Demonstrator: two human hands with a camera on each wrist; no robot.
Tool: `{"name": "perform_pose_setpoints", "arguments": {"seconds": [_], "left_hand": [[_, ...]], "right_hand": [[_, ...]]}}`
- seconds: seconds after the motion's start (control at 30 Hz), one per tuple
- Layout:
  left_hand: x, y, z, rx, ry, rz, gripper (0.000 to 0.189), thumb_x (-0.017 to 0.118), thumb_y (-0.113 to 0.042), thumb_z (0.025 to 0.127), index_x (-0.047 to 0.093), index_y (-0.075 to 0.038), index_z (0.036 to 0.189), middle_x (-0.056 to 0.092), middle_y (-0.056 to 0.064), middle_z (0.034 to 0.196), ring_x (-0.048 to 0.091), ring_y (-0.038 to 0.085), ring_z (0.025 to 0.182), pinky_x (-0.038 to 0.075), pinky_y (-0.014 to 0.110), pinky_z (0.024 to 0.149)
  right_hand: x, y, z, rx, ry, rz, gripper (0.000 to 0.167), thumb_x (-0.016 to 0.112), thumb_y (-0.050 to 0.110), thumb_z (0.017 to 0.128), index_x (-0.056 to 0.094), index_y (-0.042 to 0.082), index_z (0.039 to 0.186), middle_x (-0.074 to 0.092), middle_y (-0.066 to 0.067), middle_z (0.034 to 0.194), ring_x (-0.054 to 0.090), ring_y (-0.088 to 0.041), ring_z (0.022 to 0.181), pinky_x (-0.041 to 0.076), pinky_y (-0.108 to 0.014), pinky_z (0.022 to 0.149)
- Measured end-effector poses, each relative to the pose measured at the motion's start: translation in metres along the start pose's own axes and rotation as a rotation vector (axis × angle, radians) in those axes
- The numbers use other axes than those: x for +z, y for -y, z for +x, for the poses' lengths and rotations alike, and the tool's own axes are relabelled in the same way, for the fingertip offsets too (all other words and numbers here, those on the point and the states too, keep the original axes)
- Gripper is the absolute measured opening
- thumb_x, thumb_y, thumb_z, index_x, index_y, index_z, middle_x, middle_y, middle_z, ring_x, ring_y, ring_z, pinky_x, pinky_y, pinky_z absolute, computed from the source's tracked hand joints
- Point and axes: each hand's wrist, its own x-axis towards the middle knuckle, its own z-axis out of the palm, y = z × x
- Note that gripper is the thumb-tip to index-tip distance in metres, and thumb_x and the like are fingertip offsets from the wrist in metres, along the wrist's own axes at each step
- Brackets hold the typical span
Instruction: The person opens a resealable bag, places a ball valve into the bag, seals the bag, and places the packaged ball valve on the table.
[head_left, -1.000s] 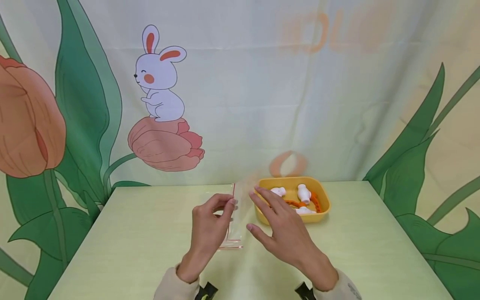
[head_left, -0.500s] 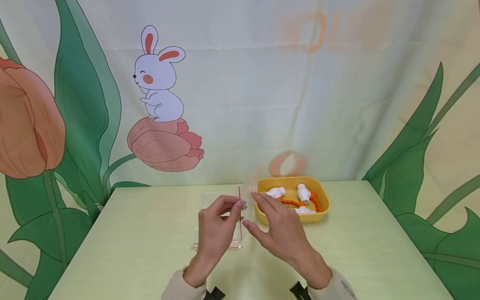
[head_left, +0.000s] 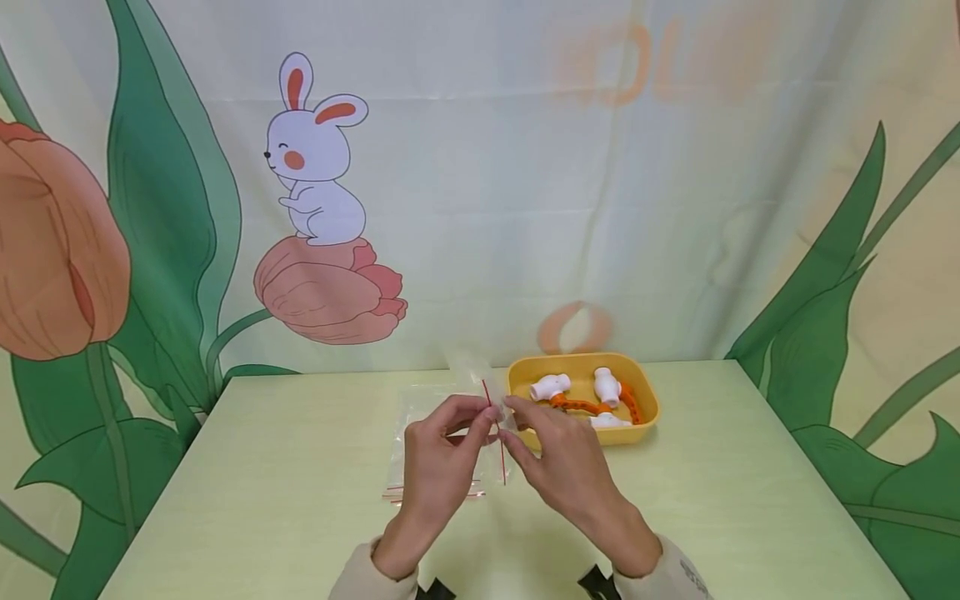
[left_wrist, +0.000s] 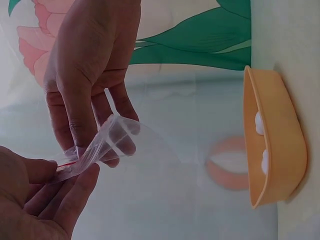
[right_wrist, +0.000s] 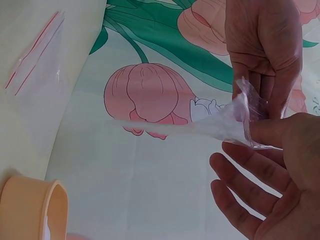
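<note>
Clear plastic is the matter under inspection: one bag [right_wrist: 230,120] with a red line [head_left: 503,463] near its edge, raised above the table [head_left: 285,467] between both hands. In the right wrist view its film is flared and creased at the fingers; whether the mouth is fully parted cannot be confirmed.

Step in hand, as judged: separating the two layers of the bag's mouth. Good practice would be to let each hand take a single layer, roll the film gently between thumb and forefinger, then draw evenly toward three and nine o'clock. A hard jerk could stretch or split the thin film.

Left hand [head_left: 441,462], at eight o'clock of the bag in the head view: thumb and forefinger closed in a pinch on the edge. Right hand [head_left: 573,467], at four o'clock: thumb and forefinger gripping the film lightly, remaining fingers spread apart.

Surroundings: a stack of flat bags [head_left: 414,408] lies on the table at nine o'clock. A yellow tray [head_left: 651,408] stands at two to three o'clock, containing white pieces [head_left: 606,387] with orange arms [head_left: 581,406].
</note>
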Motion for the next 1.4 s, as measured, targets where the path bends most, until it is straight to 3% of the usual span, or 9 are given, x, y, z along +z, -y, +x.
{"name": "perform_pose_setpoints", "arguments": {"seconds": [0.2,0.47,0.8,1.13,1.4], "left_hand": [[-0.003,0.001,-0.001,0.027,0.03,0.003,0.009,0.071,-0.007,0.088,0.073,-0.008,0.097,0.077,0.008,0.09,0.076,0.02,0.082,0.059,0.023,0.066],[-0.004,0.002,-0.002,0.09,0.061,0.08,0.012,0.07,-0.002,0.088,0.074,-0.009,0.098,0.077,0.006,0.089,0.075,0.017,0.076,0.059,0.021,0.068],[-0.009,0.007,-0.003,0.265,0.003,0.311,0.016,0.068,0.006,0.086,0.074,-0.004,0.097,0.076,0.006,0.081,0.073,0.012,0.068,0.055,0.013,0.065],[-0.019,0.017,-0.002,0.297,-0.034,0.401,0.017,0.071,0.008,0.082,0.073,-0.002,0.096,0.075,0.007,0.08,0.071,0.008,0.064,0.056,0.015,0.063],[-0.029,0.02,-0.001,0.253,-0.034,0.436,0.015,0.071,0.006,0.083,0.074,-0.001,0.096,0.074,0.007,0.079,0.071,0.009,0.064,0.056,0.016,0.063]], "right_hand": [[-0.001,-0.003,-0.001,0.007,-0.051,0.023,0.022,0.075,0.015,0.086,0.072,0.012,0.108,0.077,0.001,0.089,0.072,-0.01,0.076,0.058,-0.026,0.067],[0.0,-0.003,0.0,0.036,-0.075,0.054,0.013,0.075,0.016,0.086,0.071,0.013,0.098,0.076,0.002,0.081,0.072,-0.008,0.071,0.057,-0.023,0.062],[-0.001,-0.007,0.0,0.041,-0.122,0.071,0.006,0.076,0.012,0.084,0.071,0.014,0.087,0.073,0.004,0.074,0.07,-0.006,0.068,0.055,-0.018,0.057],[-0.003,-0.015,-0.001,0.052,-0.134,0.043,0.005,0.076,0.013,0.085,0.072,0.013,0.088,0.074,0.003,0.074,0.069,-0.005,0.066,0.053,-0.014,0.056],[-0.002,-0.025,-0.003,0.084,-0.122,0.017,0.006,0.077,0.012,0.084,0.073,0.013,0.089,0.074,0.003,0.074,0.07,-0.006,0.066,0.053,-0.015,0.057]]}}
